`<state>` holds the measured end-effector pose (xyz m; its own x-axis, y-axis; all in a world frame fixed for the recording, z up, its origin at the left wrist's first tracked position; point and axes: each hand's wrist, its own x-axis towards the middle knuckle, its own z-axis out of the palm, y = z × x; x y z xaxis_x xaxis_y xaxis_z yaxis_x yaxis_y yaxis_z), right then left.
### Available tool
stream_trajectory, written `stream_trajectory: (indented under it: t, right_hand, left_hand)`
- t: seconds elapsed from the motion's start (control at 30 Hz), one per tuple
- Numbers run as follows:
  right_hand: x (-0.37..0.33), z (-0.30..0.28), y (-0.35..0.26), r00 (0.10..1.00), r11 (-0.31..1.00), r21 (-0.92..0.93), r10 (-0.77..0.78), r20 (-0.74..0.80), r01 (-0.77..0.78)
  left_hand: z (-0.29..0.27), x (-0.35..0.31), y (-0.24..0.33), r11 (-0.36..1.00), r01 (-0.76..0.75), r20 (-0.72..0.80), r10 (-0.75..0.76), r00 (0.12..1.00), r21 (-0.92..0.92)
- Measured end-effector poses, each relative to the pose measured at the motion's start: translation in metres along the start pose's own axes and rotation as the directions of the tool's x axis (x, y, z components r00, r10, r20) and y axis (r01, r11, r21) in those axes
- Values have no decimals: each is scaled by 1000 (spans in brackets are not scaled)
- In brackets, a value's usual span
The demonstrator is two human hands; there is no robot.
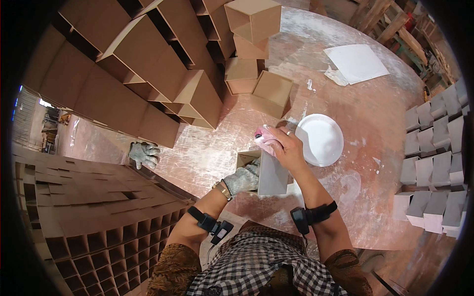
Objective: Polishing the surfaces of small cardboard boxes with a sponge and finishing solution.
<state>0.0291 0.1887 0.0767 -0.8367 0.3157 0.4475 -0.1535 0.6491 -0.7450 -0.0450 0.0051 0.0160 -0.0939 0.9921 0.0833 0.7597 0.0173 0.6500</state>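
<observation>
My left hand, in a grey knit glove, grips the side of a small open cardboard box that stands on the reddish round table. My bare right hand is just above the box's far edge, closed on a pink cloth or sponge. A white round dish lies right beside that hand. The box's inside is mostly hidden by my hands.
A loose grey glove lies on the table at left. Stacks of open cardboard boxes fill the far left and centre. A cardboard divider grid stands at lower left. Grey-white folded pieces line the right. A white sheet lies far right.
</observation>
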Motion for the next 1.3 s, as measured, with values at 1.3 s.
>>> stream_trajectory:
  t: [1.3]
  right_hand:
    - [-132, -19, 3, 998, 989, 144, -22, -54, 30]
  left_hand:
    - [-14, -3, 11, 978, 199, 187, -185, 965, -59]
